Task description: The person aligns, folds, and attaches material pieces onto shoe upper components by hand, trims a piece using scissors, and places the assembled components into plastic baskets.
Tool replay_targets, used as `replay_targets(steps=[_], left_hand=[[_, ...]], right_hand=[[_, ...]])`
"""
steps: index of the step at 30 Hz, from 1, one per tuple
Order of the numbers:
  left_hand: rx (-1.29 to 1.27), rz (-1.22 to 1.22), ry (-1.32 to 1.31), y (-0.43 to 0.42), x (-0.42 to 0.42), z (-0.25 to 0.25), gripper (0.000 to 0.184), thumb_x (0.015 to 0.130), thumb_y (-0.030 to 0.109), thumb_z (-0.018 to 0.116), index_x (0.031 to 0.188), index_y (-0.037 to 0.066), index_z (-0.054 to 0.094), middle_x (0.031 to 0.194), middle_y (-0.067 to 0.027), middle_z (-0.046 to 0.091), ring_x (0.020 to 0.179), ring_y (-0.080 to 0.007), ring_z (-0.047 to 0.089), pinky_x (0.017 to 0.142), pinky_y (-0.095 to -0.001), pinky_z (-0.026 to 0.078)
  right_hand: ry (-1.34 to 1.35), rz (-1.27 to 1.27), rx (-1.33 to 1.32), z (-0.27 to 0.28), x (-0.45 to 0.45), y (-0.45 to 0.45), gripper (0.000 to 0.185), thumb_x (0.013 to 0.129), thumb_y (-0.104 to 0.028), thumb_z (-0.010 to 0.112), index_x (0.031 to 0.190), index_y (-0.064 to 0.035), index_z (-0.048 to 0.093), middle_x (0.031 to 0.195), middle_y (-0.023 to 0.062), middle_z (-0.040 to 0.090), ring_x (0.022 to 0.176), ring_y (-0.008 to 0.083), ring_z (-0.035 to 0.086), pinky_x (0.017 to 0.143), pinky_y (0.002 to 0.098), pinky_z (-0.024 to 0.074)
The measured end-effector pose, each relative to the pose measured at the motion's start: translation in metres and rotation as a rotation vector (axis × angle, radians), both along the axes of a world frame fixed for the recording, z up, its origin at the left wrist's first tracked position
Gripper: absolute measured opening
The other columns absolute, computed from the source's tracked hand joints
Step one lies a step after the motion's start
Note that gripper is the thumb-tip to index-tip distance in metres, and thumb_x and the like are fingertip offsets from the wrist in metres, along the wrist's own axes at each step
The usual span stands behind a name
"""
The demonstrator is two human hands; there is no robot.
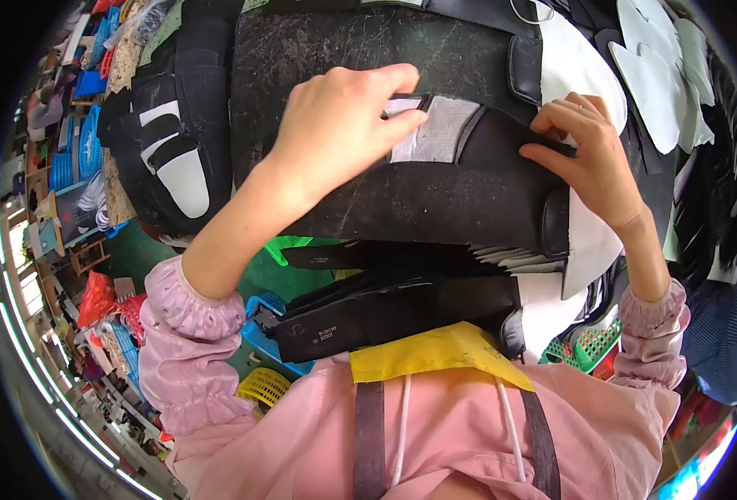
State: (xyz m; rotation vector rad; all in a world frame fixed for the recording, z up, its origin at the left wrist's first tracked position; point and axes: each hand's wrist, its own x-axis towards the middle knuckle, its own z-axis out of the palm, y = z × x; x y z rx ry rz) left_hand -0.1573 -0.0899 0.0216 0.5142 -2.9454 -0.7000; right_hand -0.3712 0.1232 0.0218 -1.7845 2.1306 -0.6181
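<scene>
A long black flat piece [503, 140], which looks like a cut leather or fabric panel, lies across a scuffed dark board. A whitish-grey patch [442, 131] covers part of its middle. My left hand [335, 125] is closed at the panel's left part, with thumb and forefinger at the patch's left edge; the other fingertips are hidden. My right hand [589, 154] pinches the panel's right end between thumb and bent fingers. Closer to my body, a stack of black panels [402, 312] with small white print on the top one rests above a yellow cloth [443, 358].
The dark board [318, 46] spans the work area. Black pieces with white patches [183, 179] lie at left. White sheets [648, 75] and hanging black strips [719, 200] are at right. Below sit a blue basket [260, 333], a yellow basket [264, 386] and a green basket [594, 346].
</scene>
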Motion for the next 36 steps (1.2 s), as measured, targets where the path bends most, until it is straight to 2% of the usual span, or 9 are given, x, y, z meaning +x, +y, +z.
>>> replay_targets(steps=[4,9,14,16,20,23,26,30,36], left_hand=[[0.075,-0.048,-0.012,-0.005,0.012,0.0,0.029,0.096,0.035,0.07,0.097,0.006,0.066,0.072,-0.0182,0.062,0.067,-0.0414,0.061,0.06,-0.0404,0.048],[0.144,-0.087,0.068,0.01,0.007,-0.003,0.022,0.098,0.028,0.066,0.099,0.006,0.065,0.076,-0.0214,0.063,0.071,-0.042,0.063,0.06,-0.0447,0.048],[0.139,-0.076,0.053,0.014,0.01,0.004,0.019,0.096,0.026,0.07,0.096,0.007,0.064,0.074,-0.0197,0.063,0.07,-0.042,0.064,0.057,-0.0456,0.048],[0.054,-0.076,0.021,0.015,0.015,-0.001,0.021,0.094,0.027,0.072,0.095,0.008,0.064,0.071,-0.0193,0.063,0.067,-0.0417,0.064,0.055,-0.0451,0.048],[0.06,-0.051,-0.023,0.015,0.018,0.001,0.021,0.094,0.03,0.073,0.094,0.01,0.065,0.068,-0.0149,0.066,0.063,-0.0384,0.066,0.055,-0.0439,0.049],[0.0,-0.073,0.015,0.013,0.012,0.009,0.015,0.094,0.025,0.072,0.095,0.011,0.066,0.071,-0.0085,0.066,0.064,-0.0298,0.064,0.059,-0.04,0.049],[-0.004,-0.101,0.144,0.004,0.0,0.015,0.008,0.092,0.016,0.07,0.095,0.01,0.066,0.076,-0.0045,0.063,0.071,-0.0241,0.061,0.066,-0.0376,0.05],[0.021,-0.156,0.25,-0.01,-0.012,0.02,0.007,0.092,0.008,0.069,0.097,0.005,0.069,0.088,-0.0076,0.069,0.084,-0.0253,0.064,0.073,-0.0358,0.052],[0.293,-0.171,0.299,-0.009,-0.044,0.015,0.014,0.098,0.012,0.065,0.107,0.005,0.073,0.102,-0.0041,0.074,0.091,-0.0157,0.066,0.072,-0.0291,0.053]], right_hand=[[0.097,0.04,-0.115,0.003,0.004,-0.002,0.027,0.08,-0.017,0.082,0.101,-0.007,0.068,0.09,0.0067,0.07,0.091,0.0255,0.065,0.095,0.0371,0.0425],[-0.179,0.069,-0.213,-0.01,0.041,-0.046,0.031,0.081,-0.024,0.08,0.105,-0.0071,0.069,0.091,0.0109,0.073,0.087,0.0307,0.069,0.086,0.0397,0.0487],[-0.099,0.174,-0.239,-0.006,0.042,-0.054,0.017,0.085,-0.016,0.073,0.1,-0.0088,0.069,0.081,0.0102,0.068,0.084,0.0323,0.069,0.082,0.0418,0.0528],[-0.354,0.088,-0.265,0.002,0.019,-0.059,0.013,0.09,-0.011,0.069,0.103,-0.0069,0.068,0.088,0.0117,0.071,0.088,0.0315,0.071,0.077,0.0399,0.0563],[-0.031,-0.391,-0.31,-0.004,-0.091,-0.065,0.019,0.09,-0.017,0.071,0.105,-0.0078,0.067,0.1,0.0101,0.073,0.091,0.0286,0.072,0.08,0.0402,0.056],[0.619,-0.602,-0.154,-0.022,-0.123,-0.067,0.027,0.085,-0.026,0.075,0.105,-0.0093,0.068,0.101,0.0086,0.074,0.095,0.0295,0.071,0.084,0.0431,0.0552],[0.346,-0.488,0.043,-0.005,-0.151,-0.064,0.032,0.083,-0.03,0.075,0.105,-0.0094,0.068,0.101,0.0104,0.074,0.098,0.0304,0.07,0.088,0.0454,0.0542],[0.243,-0.28,-0.008,-0.004,-0.176,-0.052,0.026,0.081,-0.016,0.077,0.104,-0.0055,0.069,0.094,0.0099,0.074,0.091,0.0289,0.071,0.081,0.0391,0.0543],[0.42,-0.396,-0.207,0.012,-0.17,-0.045,0.025,0.082,-0.023,0.082,0.087,-0.0028,0.067,0.091,0.0085,0.072,0.085,0.0231,0.068,0.079,0.0349,0.0521]])
